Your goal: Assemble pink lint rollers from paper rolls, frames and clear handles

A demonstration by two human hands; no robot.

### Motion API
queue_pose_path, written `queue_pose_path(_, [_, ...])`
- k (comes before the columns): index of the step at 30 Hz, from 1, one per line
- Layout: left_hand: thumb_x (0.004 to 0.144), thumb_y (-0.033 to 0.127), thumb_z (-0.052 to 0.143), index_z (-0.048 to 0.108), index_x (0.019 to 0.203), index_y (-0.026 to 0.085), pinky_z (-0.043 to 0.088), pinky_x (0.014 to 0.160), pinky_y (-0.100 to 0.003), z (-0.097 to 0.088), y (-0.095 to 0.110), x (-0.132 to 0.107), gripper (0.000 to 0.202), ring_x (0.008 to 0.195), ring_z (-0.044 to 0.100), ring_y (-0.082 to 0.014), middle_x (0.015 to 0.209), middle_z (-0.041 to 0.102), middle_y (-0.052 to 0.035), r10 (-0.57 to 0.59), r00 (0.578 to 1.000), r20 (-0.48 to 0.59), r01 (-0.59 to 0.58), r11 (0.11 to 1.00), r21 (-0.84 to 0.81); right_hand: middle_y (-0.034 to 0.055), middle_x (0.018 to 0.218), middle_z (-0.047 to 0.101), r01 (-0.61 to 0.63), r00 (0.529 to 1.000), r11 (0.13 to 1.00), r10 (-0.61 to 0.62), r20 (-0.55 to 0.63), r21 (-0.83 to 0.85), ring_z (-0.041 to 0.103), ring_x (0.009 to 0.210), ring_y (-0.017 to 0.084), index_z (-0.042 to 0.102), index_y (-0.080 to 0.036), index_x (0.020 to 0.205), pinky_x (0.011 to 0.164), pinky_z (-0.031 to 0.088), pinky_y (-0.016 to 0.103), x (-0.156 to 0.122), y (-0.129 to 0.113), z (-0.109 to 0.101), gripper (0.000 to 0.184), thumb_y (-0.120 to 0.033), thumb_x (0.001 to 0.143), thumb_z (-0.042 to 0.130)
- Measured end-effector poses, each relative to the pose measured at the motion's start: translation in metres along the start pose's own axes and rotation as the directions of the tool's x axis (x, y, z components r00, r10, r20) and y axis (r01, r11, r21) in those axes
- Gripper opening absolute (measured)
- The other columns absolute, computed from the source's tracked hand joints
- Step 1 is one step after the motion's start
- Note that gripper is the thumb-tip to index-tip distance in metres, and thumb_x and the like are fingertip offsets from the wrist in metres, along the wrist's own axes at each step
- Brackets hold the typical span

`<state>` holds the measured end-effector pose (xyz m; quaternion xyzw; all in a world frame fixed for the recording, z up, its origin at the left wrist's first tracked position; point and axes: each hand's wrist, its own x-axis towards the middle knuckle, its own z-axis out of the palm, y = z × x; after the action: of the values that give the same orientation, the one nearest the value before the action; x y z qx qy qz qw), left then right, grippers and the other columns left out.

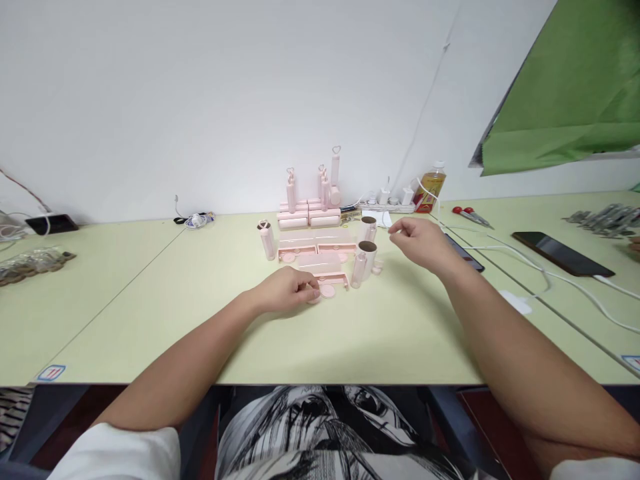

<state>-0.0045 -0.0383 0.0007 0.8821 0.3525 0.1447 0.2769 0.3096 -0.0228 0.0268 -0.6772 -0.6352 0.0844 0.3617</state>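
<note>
My left hand rests low over the table, its fingers curled together, beside a small pink disc and an open pink tray-like piece. Another pale pink edge shows under its fingertips; whether they grip it is hidden. My right hand hovers right of two tubes with brown inner walls, the far tube and the near tube. Its fingers are pinched closed, and anything in them is too small to make out. A clear pink cylinder stands against the near tube, with small pink parts beside it.
Behind are stacked pink cases and upright pink pieces with heart-shaped loops. A pink tube stands at left. A power strip, a drink bottle, red-handled pliers, phones and white cables lie rightward.
</note>
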Motion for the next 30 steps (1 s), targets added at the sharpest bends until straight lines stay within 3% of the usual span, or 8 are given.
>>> queue_pose_path(3, [0.087, 0.038, 0.054, 0.069, 0.092, 0.018, 0.036, 0.056, -0.022, -0.001, -0.003, 0.000, 0.025, 0.058, 0.051, -0.0103, 0.067, 0.064, 0.0010, 0.018, 0.999, -0.043, -0.018, 1.000, -0.013, 0.0029, 0.072, 0.064, -0.077, 0.945, 0.993, 0.102, 0.311, -0.091, 0.053, 0.056, 0.015, 0.067, -0.020, 0.075, 0.050, 0.036, 0.027, 0.008, 0.015, 0.002, 0.009, -0.023, 0.069, 0.061])
queue_pose_path(6, [0.088, 0.038, 0.053, 0.069, 0.089, 0.018, 0.034, 0.055, -0.022, -0.003, -0.011, 0.002, 0.025, 0.056, 0.047, -0.0093, 0.062, 0.058, 0.0021, 0.034, 0.984, -0.172, -0.033, 0.999, 0.008, 0.0026, 0.072, 0.064, -0.123, 0.918, 0.988, 0.148, 0.368, -0.091, 0.050, 0.054, 0.014, 0.065, -0.020, 0.075, 0.048, 0.034, 0.026, 0.010, 0.021, 0.008, 0.009, -0.024, 0.070, 0.060])
queue_pose_path(9, [0.088, 0.038, 0.051, 0.067, 0.083, 0.017, 0.033, 0.054, -0.022, -0.006, -0.021, 0.004, 0.026, 0.056, 0.042, -0.0083, 0.064, 0.054, 0.0024, 0.021, 0.956, -0.293, -0.021, 1.000, 0.001, 0.0009, 0.067, 0.060, -0.128, 0.930, 0.991, 0.137, 0.342, -0.048, 0.047, 0.052, 0.012, 0.064, -0.020, 0.074, 0.047, 0.033, 0.025, 0.010, 0.021, 0.012, 0.008, -0.025, 0.070, 0.058])
queue_pose_path(12, [0.089, 0.039, 0.050, 0.064, 0.080, 0.017, 0.031, 0.053, -0.022, -0.007, -0.029, 0.005, 0.028, 0.054, 0.038, -0.0079, 0.062, 0.050, 0.0033, -0.014, 0.940, -0.342, 0.004, 1.000, -0.030, 0.0007, 0.063, 0.059, -0.110, 0.967, 0.994, 0.107, 0.233, 0.002, 0.047, 0.054, 0.013, 0.063, -0.019, 0.070, 0.048, 0.033, 0.024, 0.009, 0.018, 0.013, 0.009, -0.026, 0.070, 0.057])
queue_pose_path(15, [0.088, 0.038, 0.050, 0.064, 0.079, 0.017, 0.030, 0.052, -0.022, -0.006, -0.031, 0.007, 0.027, 0.054, 0.036, -0.0078, 0.060, 0.047, 0.0041, -0.026, 0.938, -0.344, 0.013, 0.999, -0.041, -0.0004, 0.059, 0.055, -0.088, 0.995, 0.992, 0.084, 0.048, 0.091, 0.045, 0.052, 0.012, 0.061, -0.019, 0.067, 0.049, 0.033, 0.025, 0.010, 0.015, 0.011, 0.010, -0.028, 0.070, 0.058])
queue_pose_path(18, [0.088, 0.037, 0.051, 0.065, 0.080, 0.016, 0.030, 0.053, -0.022, -0.004, -0.030, 0.008, 0.026, 0.054, 0.037, -0.0078, 0.060, 0.048, 0.0039, -0.014, 0.953, -0.304, 0.000, 0.999, -0.044, -0.0018, 0.057, 0.052, -0.065, 0.994, 0.980, 0.080, -0.072, 0.190, 0.040, 0.049, 0.011, 0.060, -0.019, 0.067, 0.049, 0.032, 0.025, 0.009, 0.011, 0.011, 0.012, -0.030, 0.070, 0.058])
queue_pose_path(24, [0.087, 0.039, 0.053, 0.066, 0.093, 0.018, 0.033, 0.055, -0.022, -0.001, -0.027, 0.007, 0.026, 0.055, 0.041, -0.0091, 0.058, 0.048, 0.0044, 0.009, 0.968, -0.249, -0.022, 0.999, -0.047, -0.0027, 0.058, 0.050, 0.033, 0.998, 0.937, -0.015, -0.054, 0.347, 0.040, 0.050, 0.011, 0.059, -0.019, 0.069, 0.050, 0.032, 0.025, 0.004, 0.004, 0.020, 0.014, -0.033, 0.072, 0.059])
queue_pose_path(30, [0.086, 0.040, 0.054, 0.067, 0.090, 0.017, 0.033, 0.055, -0.023, -0.002, -0.026, 0.006, 0.026, 0.057, 0.043, -0.0094, 0.061, 0.049, 0.0035, -0.008, 0.984, -0.176, -0.002, 0.998, -0.061, -0.0010, 0.062, 0.055, 0.095, 0.995, 0.922, -0.071, -0.076, 0.376, 0.044, 0.054, 0.013, 0.062, -0.018, 0.072, 0.054, 0.036, 0.027, -0.002, -0.002, 0.029, 0.016, -0.034, 0.073, 0.058])
